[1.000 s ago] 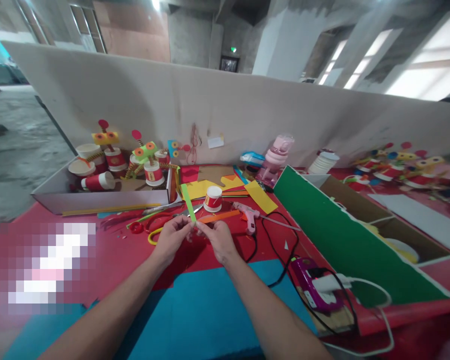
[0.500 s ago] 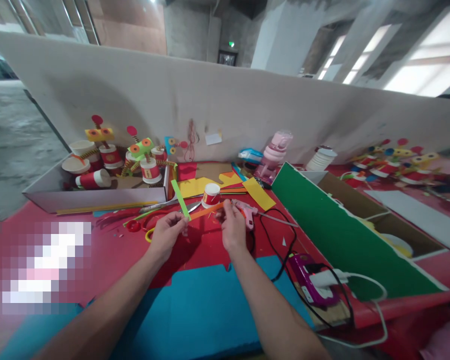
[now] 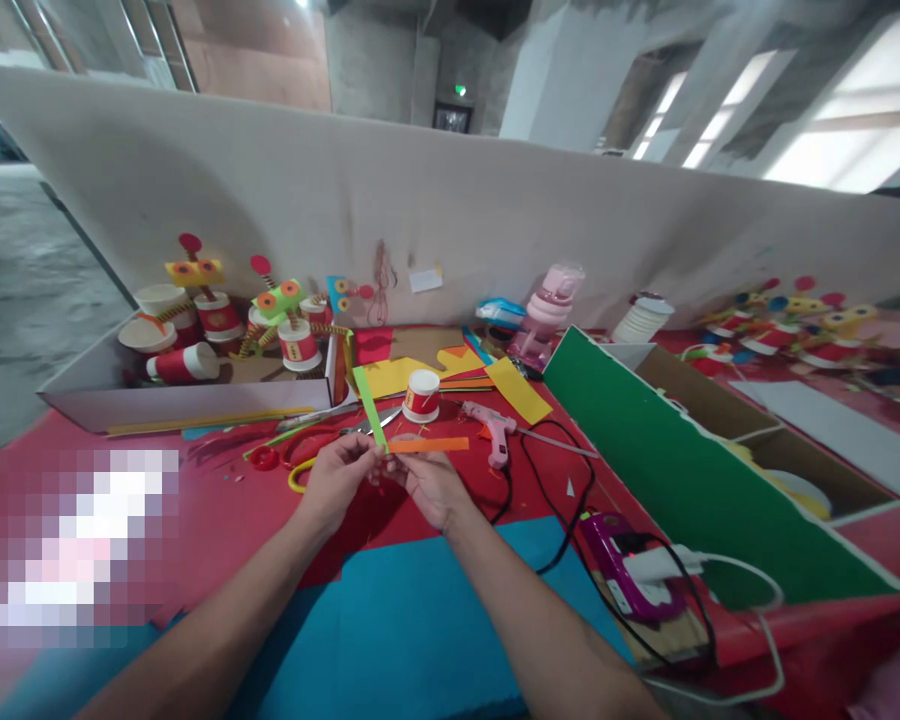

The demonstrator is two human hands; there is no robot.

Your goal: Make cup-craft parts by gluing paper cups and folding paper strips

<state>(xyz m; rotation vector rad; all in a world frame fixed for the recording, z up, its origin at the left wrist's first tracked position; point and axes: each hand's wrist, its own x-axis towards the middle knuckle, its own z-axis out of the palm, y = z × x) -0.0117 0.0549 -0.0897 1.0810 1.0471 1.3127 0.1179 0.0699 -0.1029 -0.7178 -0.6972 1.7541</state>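
Observation:
A green paper strip (image 3: 370, 405) and an orange paper strip (image 3: 439, 444) meet at a corner between my hands, forming an L. My left hand (image 3: 343, 475) pinches the corner where the strips join. Close beside it, my right hand (image 3: 429, 487) has its fingers closed at the near end of the orange strip, whose far end sticks out to the right. Just beyond the strips stands a red and white paper cup (image 3: 421, 397). To the right lies a pink hot glue gun (image 3: 493, 428). Scissors with yellow-edged handles (image 3: 300, 474) lie partly behind my left hand.
A white box (image 3: 195, 405) at left holds paper-cup figures. At right stands a green-sided divided box (image 3: 690, 470). A purple power strip (image 3: 630, 575) with cables sits nearby. Blue sheet (image 3: 412, 620) covers the near side; yellow paper (image 3: 520, 390) lies behind the glue gun.
My right hand has moved left and down along the orange strip, from its far end to the corner beside my left hand. The orange strip's right end is now free.

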